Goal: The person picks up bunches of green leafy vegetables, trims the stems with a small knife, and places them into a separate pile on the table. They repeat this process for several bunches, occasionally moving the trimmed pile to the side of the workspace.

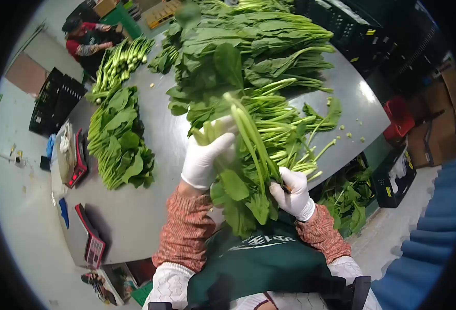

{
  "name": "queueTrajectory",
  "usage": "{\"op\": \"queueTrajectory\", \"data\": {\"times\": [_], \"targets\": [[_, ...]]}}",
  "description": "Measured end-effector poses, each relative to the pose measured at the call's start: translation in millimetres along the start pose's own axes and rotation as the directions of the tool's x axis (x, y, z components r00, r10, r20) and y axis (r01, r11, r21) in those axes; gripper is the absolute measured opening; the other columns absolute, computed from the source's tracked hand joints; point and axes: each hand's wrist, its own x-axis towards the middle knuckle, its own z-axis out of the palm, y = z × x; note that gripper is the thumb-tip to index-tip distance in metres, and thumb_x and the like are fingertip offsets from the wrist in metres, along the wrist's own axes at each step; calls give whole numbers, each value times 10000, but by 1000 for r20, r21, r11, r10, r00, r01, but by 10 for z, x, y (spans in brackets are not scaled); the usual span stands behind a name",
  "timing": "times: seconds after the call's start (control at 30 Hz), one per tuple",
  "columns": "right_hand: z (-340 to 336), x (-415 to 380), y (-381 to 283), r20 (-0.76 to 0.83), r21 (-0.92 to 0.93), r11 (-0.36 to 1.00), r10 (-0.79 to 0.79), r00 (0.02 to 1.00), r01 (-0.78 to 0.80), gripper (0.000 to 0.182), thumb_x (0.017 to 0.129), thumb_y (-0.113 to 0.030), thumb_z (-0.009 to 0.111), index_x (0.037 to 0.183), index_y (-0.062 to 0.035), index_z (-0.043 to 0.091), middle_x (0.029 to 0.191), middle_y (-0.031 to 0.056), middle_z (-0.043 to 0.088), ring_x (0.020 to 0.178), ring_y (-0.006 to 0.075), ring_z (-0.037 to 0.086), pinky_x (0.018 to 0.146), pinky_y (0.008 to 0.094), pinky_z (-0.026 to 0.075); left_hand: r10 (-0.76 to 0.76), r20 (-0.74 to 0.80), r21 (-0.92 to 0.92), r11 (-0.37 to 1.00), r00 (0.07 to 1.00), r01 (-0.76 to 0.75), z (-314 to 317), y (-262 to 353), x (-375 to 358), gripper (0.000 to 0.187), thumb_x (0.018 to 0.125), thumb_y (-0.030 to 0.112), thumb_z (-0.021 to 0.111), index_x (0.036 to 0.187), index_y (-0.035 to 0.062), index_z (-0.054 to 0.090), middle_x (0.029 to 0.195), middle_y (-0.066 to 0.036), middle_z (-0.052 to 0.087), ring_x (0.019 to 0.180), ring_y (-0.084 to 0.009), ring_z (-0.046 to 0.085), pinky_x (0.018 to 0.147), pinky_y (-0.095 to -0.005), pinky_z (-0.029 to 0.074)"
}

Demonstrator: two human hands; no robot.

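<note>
White-gloved, my left hand (207, 157) is closed around the pale stems of some leafy greens, whose leaves hang down toward my apron. A long-stemmed leafy green (251, 137) stands slantwise between my hands, its stem ends pointing up and away. At its lower end my right hand (294, 195), also gloved, has its fingers closed on the leafy part. A small dark brown bit shows by those fingers; I cannot make out what it is. Just beyond my hands lies a loose pile of greens (284, 121) with stems toward the right.
Behind is a big heap of greens (253, 46) on the metal table (168, 139). More greens (119, 137) lie at left, near red-edged scales (93, 240). Black crates (57, 101) stand around. A co-worker (91, 44) handles greens far left. A crate of leaves (349, 201) sits below right.
</note>
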Motion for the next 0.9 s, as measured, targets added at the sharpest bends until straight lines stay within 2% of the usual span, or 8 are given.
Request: {"op": "queueTrajectory", "data": {"times": [0.13, 0.23, 0.3, 0.4, 0.5, 0.63, 0.77, 0.9], "targets": [[176, -118, 189, 176, 29, 1000, 0, 984, -5, 286, 830, -52, 737, 1100, 10, 664, 864, 108, 690, 657, 131, 629, 628, 249, 518, -26, 18, -82, 996, 1000, 27, 42, 23, -126, 396, 821, 137, 727, 1157, -45, 626, 1010, -122, 709, 704, -114, 603, 628, -240, 479], [-97, -26, 18, 225, -47, 980, 201, 953, -196, 347, 852, -114, 749, 1174, -16, 663, 917, 56, 700, 697, 52, 609, 602, 223, 484, 32, 19, 213, 976, 999, -36, 40, 59, -168, 368, 806, 129, 735, 1121, -37, 644, 985, -107, 716, 752, -127, 626, 655, -240, 484], [-178, -74, 332, -38, 95, 954, 290, 956, -285, 268, 910, -43, 654, 1176, -14, 662, 894, 67, 698, 697, 52, 630, 594, 209, 478, -12, 56, 334, 943, 998, -8, 57, 117, -209, 289, 782, 36, 740, 1052, -47, 676, 945, -84, 722, 819, -131, 652, 757, -266, 524], [-283, 139, 74, -186, -245, 955, 122, 975, -167, 282, 898, 54, 568, 1164, 8, 650, 803, 88, 694, 717, 74, 653, 615, 224, 500, 146, 171, 655, 722, 975, -223, 137, -77, -242, 278, 743, -20, 764, 1012, -29, 693, 918, -66, 722, 746, -122, 661, 731, -247, 528], [-177, 181, -68, -167, -380, 921, 20, 986, -83, 391, 789, 71, 603, 1161, -44, 639, 790, 145, 678, 655, 238, 679, 609, 310, 517, 285, 352, 793, 416, 892, -446, 312, -206, -267, 285, 724, -26, 759, 999, -10, 688, 864, -88, 705, 731, -164, 671, 703, -259, 524], [-220, 95, 322, -196, -428, 861, 209, 958, -275, 244, 859, -85, 613, 1099, -59, 646, 720, 188, 653, 672, 373, 655, 609, 428, 525, 305, 450, 761, 360, 839, -539, 386, -288, -289, 280, 702, -43, 737, 971, -5, 671, 860, -117, 692, 731, -218, 675, 688, -286, 523], [-424, 3, 139, -13, 341, 861, 407, 914, -378, 282, 973, -100, 594, 1240, -21, 633, 789, -5, 662, 732, 79, 612, 662, 264, 502, 244, 433, 753, 431, 868, -497, 379, -298, -296, 289, 699, -38, 732, 980, 1, 675, 867, -122, 693, 732, -225, 677, 696, -288, 523], [-336, 10, 5, -83, 293, 953, 110, 991, -81, 267, 928, -116, 678, 1172, -8, 653, 814, 15, 650, 729, 102, 611, 668, 263, 497, 200, 472, 752, 417, 859, -510, 468, -370, -291, 298, 696, -20, 732, 987, 20, 684, 867, -122, 695, 744, -238, 684, 702, -298, 527]]}}
